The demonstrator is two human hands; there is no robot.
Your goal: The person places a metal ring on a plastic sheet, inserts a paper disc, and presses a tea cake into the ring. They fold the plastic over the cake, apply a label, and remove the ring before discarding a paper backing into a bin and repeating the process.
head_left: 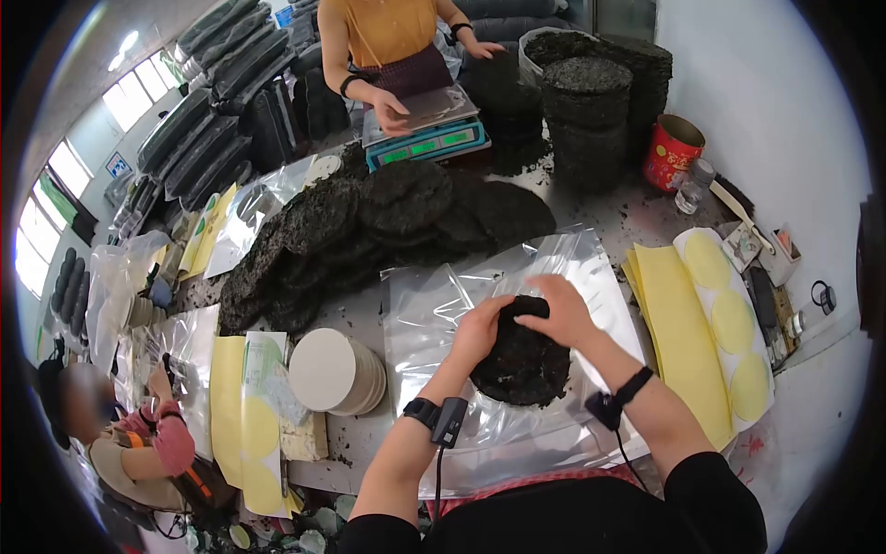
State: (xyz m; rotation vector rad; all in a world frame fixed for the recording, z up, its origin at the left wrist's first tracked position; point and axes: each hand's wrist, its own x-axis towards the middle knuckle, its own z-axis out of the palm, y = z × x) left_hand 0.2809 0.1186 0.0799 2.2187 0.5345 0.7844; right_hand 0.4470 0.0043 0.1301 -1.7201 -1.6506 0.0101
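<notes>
A black, crumbly round cake that looks like dried seaweed (521,365) lies on clear plastic sheets or bags (425,314) in front of me. My left hand (480,331) curls around its upper left edge. On the upper right side, my right hand (565,314) grips it with thumb and fingers bent over the edge. Between the hands, the cake's far edge looks bunched or folded up. Just left of the plastic stands a stack of white round discs (334,369). Beyond my hands, several similar dark cakes (406,198) lie overlapped in a heap.
Yellow sheets (678,342) and round yellow stickers (729,323) lie at right. A red can (674,152) and a glass jar (694,185) stand behind. A co-worker's hand (389,111) is over a digital scale (425,138). Another person (138,452) works at left.
</notes>
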